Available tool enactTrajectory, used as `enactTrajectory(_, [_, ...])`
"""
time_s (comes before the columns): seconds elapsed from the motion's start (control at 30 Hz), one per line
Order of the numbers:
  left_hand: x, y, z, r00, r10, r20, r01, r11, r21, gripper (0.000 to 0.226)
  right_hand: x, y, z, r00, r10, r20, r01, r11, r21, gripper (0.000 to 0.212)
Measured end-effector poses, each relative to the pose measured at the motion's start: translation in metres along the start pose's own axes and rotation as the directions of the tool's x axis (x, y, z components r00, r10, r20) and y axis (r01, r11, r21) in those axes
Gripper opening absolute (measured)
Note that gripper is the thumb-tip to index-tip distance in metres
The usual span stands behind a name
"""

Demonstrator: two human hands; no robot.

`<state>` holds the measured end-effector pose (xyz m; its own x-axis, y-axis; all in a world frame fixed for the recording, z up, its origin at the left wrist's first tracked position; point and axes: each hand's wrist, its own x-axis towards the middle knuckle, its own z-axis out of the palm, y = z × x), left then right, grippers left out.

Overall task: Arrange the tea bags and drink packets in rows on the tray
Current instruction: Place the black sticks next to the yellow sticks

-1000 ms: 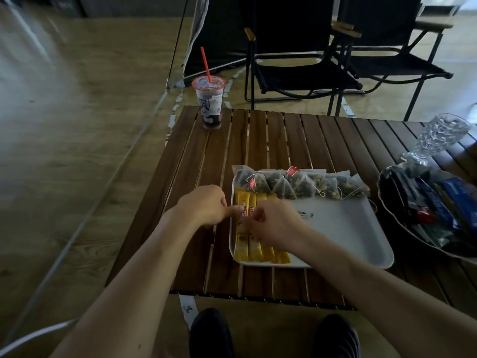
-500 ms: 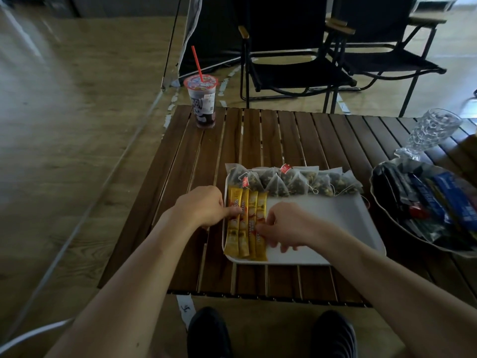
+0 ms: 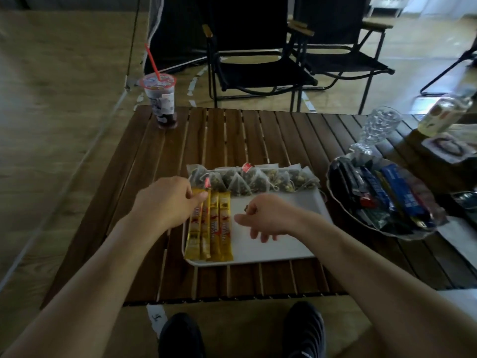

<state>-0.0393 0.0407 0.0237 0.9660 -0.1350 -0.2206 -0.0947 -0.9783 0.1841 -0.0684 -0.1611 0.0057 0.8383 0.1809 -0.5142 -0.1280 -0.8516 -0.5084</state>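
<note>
A white tray (image 3: 289, 250) lies on the slatted wooden table (image 3: 232, 133). Along its far edge runs a row of pyramid tea bags (image 3: 253, 180) in clear wrappers. Several yellow drink packets (image 3: 214, 228) lie side by side at the tray's left end. My left hand (image 3: 167, 200) rests at the tray's left edge, its fingertips touching the top of the leftmost yellow packets. My right hand (image 3: 265, 218) hovers over the bare middle of the tray, fingers loosely curled, holding nothing.
A glass bowl (image 3: 335, 182) of dark and blue packets sits right of the tray, a crystal glass (image 3: 379, 127) behind it. An iced drink cup (image 3: 161, 99) with a red straw stands at the far left corner. Black folding chairs (image 3: 258, 68) stand beyond the table.
My right hand has let go of the yellow packets and drawn back to the right over the bare tray. My left hand stays at the packets' top left.
</note>
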Motion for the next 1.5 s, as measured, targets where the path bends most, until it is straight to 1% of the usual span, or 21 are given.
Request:
enactTrajectory(0.07, [-0.002, 0.009, 0.001, 0.996, 0.038, -0.075, -0.039, 0.999, -0.014, 0.032, -0.005, 0.010, -0.008, 0.999, 0.023, -0.032, -0.023, 1.000, 0.003, 0.045])
enactTrajectory(0.13, [0.000, 0.016, 0.003, 0.990, 0.065, -0.128, -0.069, 0.997, -0.030, 0.032, -0.010, 0.022, -0.018, 0.996, 0.035, -0.087, -0.035, 0.999, -0.003, 0.043])
enactTrajectory(0.27, [0.001, 0.028, 0.005, 0.979, 0.131, -0.156, -0.136, 0.991, -0.019, 0.031, -0.024, 0.052, -0.041, 0.977, 0.089, -0.193, -0.091, 0.996, 0.004, 0.034])
enactTrajectory(0.37, [0.000, 0.037, 0.006, 0.971, 0.165, -0.175, -0.170, 0.985, -0.012, 0.031, -0.034, 0.077, -0.061, 0.939, 0.164, -0.301, -0.163, 0.986, 0.029, 0.025])
enactTrajectory(0.43, [0.000, 0.041, 0.007, 0.970, 0.169, -0.175, -0.173, 0.985, -0.011, 0.030, -0.040, 0.093, -0.074, 0.884, 0.205, -0.420, -0.212, 0.977, 0.031, 0.022])
enactTrajectory(0.53, [0.001, 0.047, 0.011, 0.965, 0.199, -0.171, -0.201, 0.980, 0.006, 0.029, -0.044, 0.121, -0.092, 0.749, 0.236, -0.618, -0.291, 0.957, 0.013, 0.022])
enactTrajectory(0.6, [0.002, 0.049, 0.014, 0.960, 0.218, -0.178, -0.219, 0.976, 0.015, 0.030, -0.041, 0.139, -0.100, 0.686, 0.259, -0.680, -0.326, 0.945, 0.031, 0.021])
enactTrajectory(0.67, [0.003, 0.050, 0.015, 0.956, 0.230, -0.183, -0.231, 0.973, 0.018, 0.031, -0.036, 0.154, -0.104, 0.657, 0.286, -0.697, -0.338, 0.939, 0.067, 0.025])
enactTrajectory(0.77, [0.006, 0.049, 0.017, 0.954, 0.243, -0.175, -0.246, 0.969, 0.002, 0.030, -0.027, 0.168, -0.103, 0.644, 0.307, -0.701, -0.315, 0.941, 0.122, 0.032])
enactTrajectory(0.9, [0.009, 0.047, 0.021, 0.954, 0.249, -0.164, -0.251, 0.968, 0.008, 0.030, -0.018, 0.176, -0.105, 0.677, 0.356, -0.644, -0.358, 0.924, 0.134, 0.039])
enactTrajectory(1.13, [0.012, 0.046, 0.021, 0.959, 0.254, -0.124, -0.253, 0.967, 0.027, 0.026, -0.017, 0.182, -0.113, 0.695, 0.458, -0.554, -0.433, 0.882, 0.185, 0.028])
enactTrajectory(1.2, [0.012, 0.045, 0.019, 0.963, 0.247, -0.104, -0.247, 0.969, 0.017, 0.026, -0.019, 0.186, -0.114, 0.700, 0.472, -0.536, -0.446, 0.875, 0.187, 0.028])
enactTrajectory(1.27, [0.010, 0.045, 0.017, 0.966, 0.242, -0.091, -0.241, 0.970, 0.013, 0.025, -0.023, 0.187, -0.115, 0.682, 0.478, -0.554, -0.458, 0.869, 0.186, 0.030])
enactTrajectory(1.33, [0.008, 0.044, 0.012, 0.970, 0.226, -0.087, -0.225, 0.974, 0.019, 0.027, -0.030, 0.181, -0.117, 0.663, 0.429, -0.613, -0.414, 0.893, 0.178, 0.024])
enactTrajectory(1.37, [0.007, 0.044, 0.010, 0.973, 0.215, -0.088, -0.214, 0.977, 0.019, 0.028, -0.034, 0.175, -0.117, 0.655, 0.390, -0.647, -0.358, 0.914, 0.189, 0.021])
enactTrajectory(1.43, [0.005, 0.042, 0.006, 0.976, 0.198, -0.093, -0.198, 0.980, 0.004, 0.029, -0.037, 0.161, -0.115, 0.651, 0.314, -0.691, -0.192, 0.949, 0.250, 0.019])
enactTrajectory(1.5, [0.003, 0.037, 0.004, 0.977, 0.188, -0.096, -0.192, 0.981, -0.024, 0.027, -0.035, 0.142, -0.110, 0.695, 0.249, -0.675, -0.045, 0.951, 0.305, 0.019])
